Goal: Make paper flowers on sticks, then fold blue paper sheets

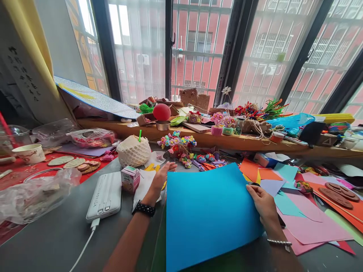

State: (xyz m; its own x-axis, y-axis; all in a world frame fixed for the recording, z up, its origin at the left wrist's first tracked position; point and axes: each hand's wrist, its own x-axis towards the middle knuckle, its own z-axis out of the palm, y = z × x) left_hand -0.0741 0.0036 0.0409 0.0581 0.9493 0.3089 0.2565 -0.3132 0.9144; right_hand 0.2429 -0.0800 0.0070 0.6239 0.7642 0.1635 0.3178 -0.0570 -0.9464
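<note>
A large blue sheet of paper point(210, 215) stands tilted up in front of me, its top edge slightly curved. My right hand point(263, 202) is closed on the sheet's right edge, thumb on the near face. Just beyond the left edge, my left hand point(160, 179) has its fingers stretched out together; whether they touch the paper, I cannot tell. Behind that hand lie a white tissue point(145, 185) and some yellow pieces point(151, 167). A dark object shows only partly behind my right hand.
Left are a white power bank point(104, 196) with its cable, a small pink carton point(130, 179) and a coconut point(134, 151) with a green straw. Coloured paper sheets point(309, 223) spread to the right. Yarn flowers point(177, 143) and a cluttered wooden sill point(124, 130) stand behind.
</note>
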